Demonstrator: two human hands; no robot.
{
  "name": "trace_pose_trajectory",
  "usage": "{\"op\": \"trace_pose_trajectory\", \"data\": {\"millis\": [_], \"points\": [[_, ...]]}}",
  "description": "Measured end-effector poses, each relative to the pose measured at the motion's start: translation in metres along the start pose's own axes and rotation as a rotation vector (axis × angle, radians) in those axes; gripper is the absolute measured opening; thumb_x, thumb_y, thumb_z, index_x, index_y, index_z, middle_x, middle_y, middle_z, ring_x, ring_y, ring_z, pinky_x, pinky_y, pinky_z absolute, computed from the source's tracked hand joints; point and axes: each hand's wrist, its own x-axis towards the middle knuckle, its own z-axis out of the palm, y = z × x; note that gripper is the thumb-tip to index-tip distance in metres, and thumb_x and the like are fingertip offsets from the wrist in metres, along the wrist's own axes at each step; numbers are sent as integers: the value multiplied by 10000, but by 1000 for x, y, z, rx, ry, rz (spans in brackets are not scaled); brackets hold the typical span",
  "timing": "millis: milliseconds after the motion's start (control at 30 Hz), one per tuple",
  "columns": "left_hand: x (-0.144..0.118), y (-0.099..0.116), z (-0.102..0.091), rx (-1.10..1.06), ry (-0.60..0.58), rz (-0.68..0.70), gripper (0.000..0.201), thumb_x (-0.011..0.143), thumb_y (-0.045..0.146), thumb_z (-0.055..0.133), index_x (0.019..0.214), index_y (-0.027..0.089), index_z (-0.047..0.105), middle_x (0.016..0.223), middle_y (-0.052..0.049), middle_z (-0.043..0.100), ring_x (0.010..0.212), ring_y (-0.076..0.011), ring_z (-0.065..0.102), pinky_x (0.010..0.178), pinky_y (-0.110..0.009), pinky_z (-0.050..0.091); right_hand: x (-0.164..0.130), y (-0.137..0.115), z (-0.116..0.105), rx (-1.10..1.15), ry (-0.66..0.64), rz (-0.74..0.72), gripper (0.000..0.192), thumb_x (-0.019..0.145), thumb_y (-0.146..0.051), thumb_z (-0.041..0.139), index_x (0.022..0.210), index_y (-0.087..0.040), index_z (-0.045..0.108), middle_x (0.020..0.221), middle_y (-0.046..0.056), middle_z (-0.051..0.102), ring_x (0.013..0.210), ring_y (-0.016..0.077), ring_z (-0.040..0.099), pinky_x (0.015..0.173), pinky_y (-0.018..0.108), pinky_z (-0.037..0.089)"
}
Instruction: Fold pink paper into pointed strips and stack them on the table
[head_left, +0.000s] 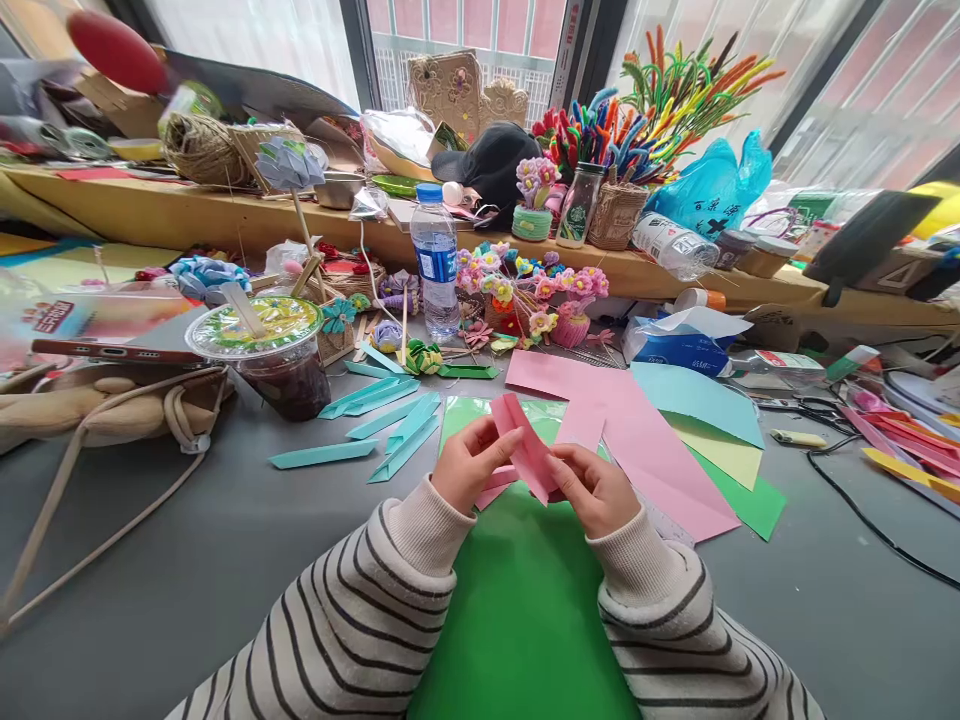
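Pink strip (525, 450): matt folded paper. Green sheet (517, 600): matt paper. Table (187, 540): smooth grey. Bottle (435, 265): clear glossy plastic.

- A water bottle (435, 262) stands mid-table.
- Left of it, a lidded plastic cup (268, 352) of dark drink.
- In front, teal folded paper strips (379, 415).
- Behind it, a black cap (491, 160).
- Far right, a blue plastic bag (712, 185).

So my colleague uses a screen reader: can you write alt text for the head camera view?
Both hands, left hand and right hand, hold a folded pink paper strip over a green sheet on a grey table. Teal paper strips, coloured paper sheets and a water bottle lie beyond.
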Motion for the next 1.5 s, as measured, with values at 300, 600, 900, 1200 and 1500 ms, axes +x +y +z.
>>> {"op": "trace_pose_trajectory", "data": {"millis": [300,600,900,1200,1500], "points": [[-4,-10,3,290,-135,75,302,656,328,564,873,122,601,833,-66,625,774,-189,556,663,-273,443,-5,-15,0,-90,51,-173,239,683,-305,530,884,-179,555,773,48,622,633,155,589,474,245,495],[-6,-9,3,490,-130,133,272,692,345,508,739,105,627,632,-31,578,584,-118,494,514,-214,387,-2,-9,-8,-98,189,-248,114,706,-239,527,767,-164,588,701,45,613,574,145,582,484,268,506],[-5,-8,4,285,-47,66,232,628,324,579,730,118,613,644,-19,567,596,-105,493,524,-200,402,-2,-8,-7,-351,320,-587,123,689,-128,555,797,-167,598,685,34,630,549,115,574,505,230,501],[-7,-7,5,209,3,-13,253,606,355,593,705,123,616,586,3,514,549,-86,448,502,-199,394,-5,-14,-11,-659,272,-996,207,657,-11,578,844,-96,602,747,133,643,698,175,586,618,289,512],[-7,-5,5,205,-7,56,212,628,331,581,620,120,564,545,31,480,504,-52,395,456,-168,328,-7,-16,-11,-876,224,-1123,229,693,-33,548,910,-88,595,797,150,648,741,211,596,629,311,511]]}}
